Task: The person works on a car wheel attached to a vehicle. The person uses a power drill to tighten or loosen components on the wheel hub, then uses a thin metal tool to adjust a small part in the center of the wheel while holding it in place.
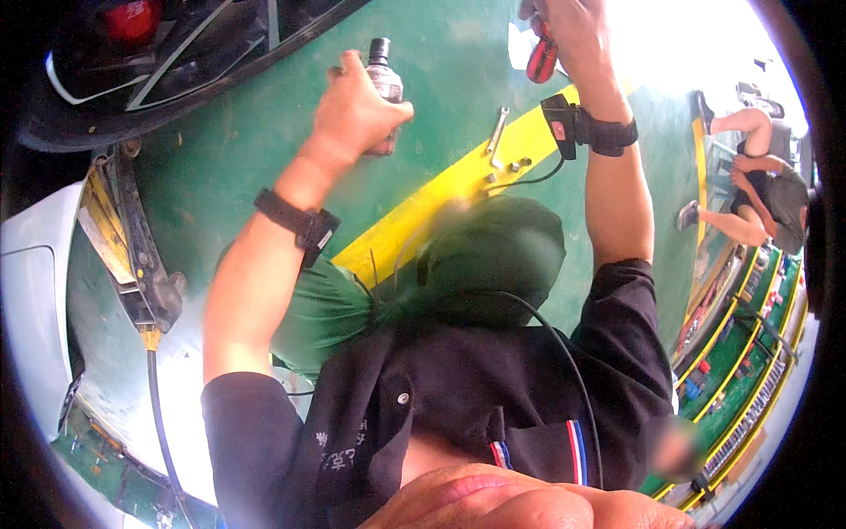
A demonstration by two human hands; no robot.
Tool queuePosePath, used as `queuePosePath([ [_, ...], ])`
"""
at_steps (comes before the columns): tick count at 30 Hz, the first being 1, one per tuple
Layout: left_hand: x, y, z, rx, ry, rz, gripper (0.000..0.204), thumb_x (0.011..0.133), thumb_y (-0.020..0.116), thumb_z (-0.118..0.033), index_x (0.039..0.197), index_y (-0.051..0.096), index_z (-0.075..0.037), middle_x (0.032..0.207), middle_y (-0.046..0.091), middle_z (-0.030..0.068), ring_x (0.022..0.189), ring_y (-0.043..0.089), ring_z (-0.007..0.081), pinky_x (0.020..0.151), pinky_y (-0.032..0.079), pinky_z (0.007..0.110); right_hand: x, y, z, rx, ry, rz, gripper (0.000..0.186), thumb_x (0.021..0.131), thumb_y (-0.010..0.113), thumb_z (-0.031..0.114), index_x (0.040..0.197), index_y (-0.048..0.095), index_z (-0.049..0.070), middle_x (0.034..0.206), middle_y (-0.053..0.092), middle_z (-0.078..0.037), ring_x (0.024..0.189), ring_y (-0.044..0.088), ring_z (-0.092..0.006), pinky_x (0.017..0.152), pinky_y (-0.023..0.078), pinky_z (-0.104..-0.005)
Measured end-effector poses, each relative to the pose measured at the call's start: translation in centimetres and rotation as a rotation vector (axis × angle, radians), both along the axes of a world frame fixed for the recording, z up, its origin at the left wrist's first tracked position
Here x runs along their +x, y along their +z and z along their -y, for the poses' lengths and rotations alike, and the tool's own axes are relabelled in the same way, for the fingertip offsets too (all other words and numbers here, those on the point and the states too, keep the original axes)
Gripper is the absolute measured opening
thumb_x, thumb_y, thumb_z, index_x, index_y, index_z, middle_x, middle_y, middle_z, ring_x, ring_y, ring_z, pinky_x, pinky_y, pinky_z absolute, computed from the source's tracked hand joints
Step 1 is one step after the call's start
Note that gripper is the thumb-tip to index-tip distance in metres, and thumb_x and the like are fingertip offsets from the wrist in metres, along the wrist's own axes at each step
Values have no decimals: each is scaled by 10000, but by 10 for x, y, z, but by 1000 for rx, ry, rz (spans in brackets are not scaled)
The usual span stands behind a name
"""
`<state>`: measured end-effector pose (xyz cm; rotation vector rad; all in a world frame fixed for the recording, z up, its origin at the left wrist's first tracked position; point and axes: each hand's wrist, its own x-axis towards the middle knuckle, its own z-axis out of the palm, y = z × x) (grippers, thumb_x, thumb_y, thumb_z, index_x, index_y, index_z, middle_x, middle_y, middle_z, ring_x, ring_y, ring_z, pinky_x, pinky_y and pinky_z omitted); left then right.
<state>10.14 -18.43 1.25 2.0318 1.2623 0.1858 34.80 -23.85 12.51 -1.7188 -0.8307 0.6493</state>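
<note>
My left hand (348, 115) grips a grey cylindrical tool (388, 88) with a black tip, held upright over the green floor. My right hand (573, 40), raised near the top edge, is closed on a red-and-black handled tool (541, 55), perhaps a screwdriver; its far end is hard to make out. Between and below my hands, a spanner (498, 132) and a few small metal sockets (520, 166) lie beside or on a yellow floor stripe (441, 198).
A dark alloy wheel with tire (176, 53) fills the upper left. A floor jack (132, 256) stands beside white bodywork (35, 300). At right, a co-worker (767, 198) sits low near yellow-edged green shelving (736, 370) holding tools. My knees are bent beneath me.
</note>
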Motion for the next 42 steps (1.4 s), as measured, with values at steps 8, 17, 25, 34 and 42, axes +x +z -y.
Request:
queuePosePath([
  [8, -8, 27, -2, -166, -98, -160, 1035, 667, 824, -371, 1420, 291, 99, 1199, 589, 310, 1058, 658, 409, 919, 567, 437, -106, 91, -27, 190, 177, -442, 67, 922, 547, 114, 940, 506, 65, 707, 475, -30, 565, 493, -152, 485, 415, -292],
  [17, -11, 8, 1, -139, -64, -9, 402, 909, 600, -326, 1137, 477, -18, 918, 705, 228, 859, 715, 369, 777, 593, 460, -193, 68, 37, -15, 28, -1063, 160, 916, 533, 189, 1049, 511, 101, 695, 431, 27, 529, 429, -95, 428, 367, -257],
  [25, -14, -32, -4, -193, -52, 155, 404, 929, 616, -423, 1047, 509, -52, 827, 686, 162, 703, 695, 299, 582, 542, 425, -175, 28, 20, 22, -31, -992, 68, 904, 481, 49, 957, 521, 63, 690, 470, -22, 512, 427, -116, 436, 346, -256],
  [34, -9, 15, 12, -180, 165, 32, 640, 656, 861, -314, 1154, 536, -76, 959, 702, 173, 874, 695, 393, 782, 563, 473, -146, 20, 11, 39, -393, -882, 125, 968, 542, 109, 853, 499, 86, 669, 490, 3, 501, 451, -100, 442, 369, -261],
  [42, -85, 129, 28, -356, 284, -98, 788, 611, 892, -218, 1275, 514, -28, 1067, 703, 146, 957, 701, 267, 835, 566, 391, -132, 8, 89, 28, -566, -848, 66, 951, 513, 65, 898, 529, 99, 667, 450, 18, 517, 454, -99, 456, 391, -271],
])
